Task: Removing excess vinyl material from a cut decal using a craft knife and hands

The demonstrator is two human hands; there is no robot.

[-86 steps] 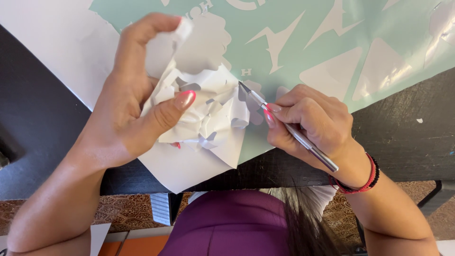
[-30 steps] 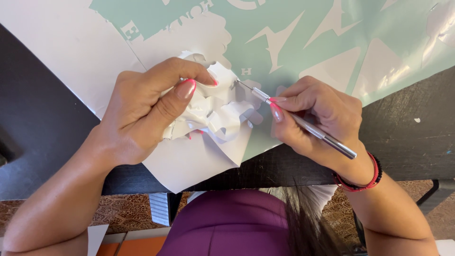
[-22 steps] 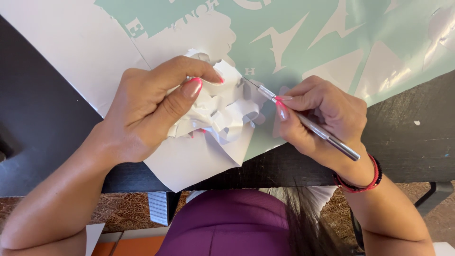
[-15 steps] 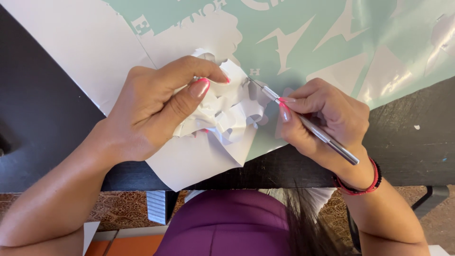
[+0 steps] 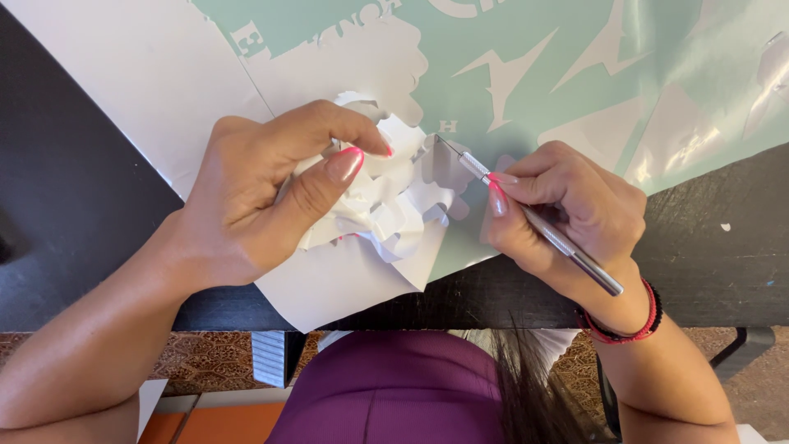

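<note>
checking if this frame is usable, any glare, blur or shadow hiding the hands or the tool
Head view: sharp overall, no motion blur on the left hand or right hand; glare streaks on the mint vinyl sheet at upper right wash out its cut shapes; soft shadows under the crumpled white scraps; the metal weeding tool shows clearly, its fine tip thin but visible.

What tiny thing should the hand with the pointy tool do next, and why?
Probably lift the tool's tip a little to peel the next bit free. The right hand holds the thin metal tool like a pen, its point at the edge of the crumpled white scrap that the left hand pinches over the mint-green sheet.
</note>
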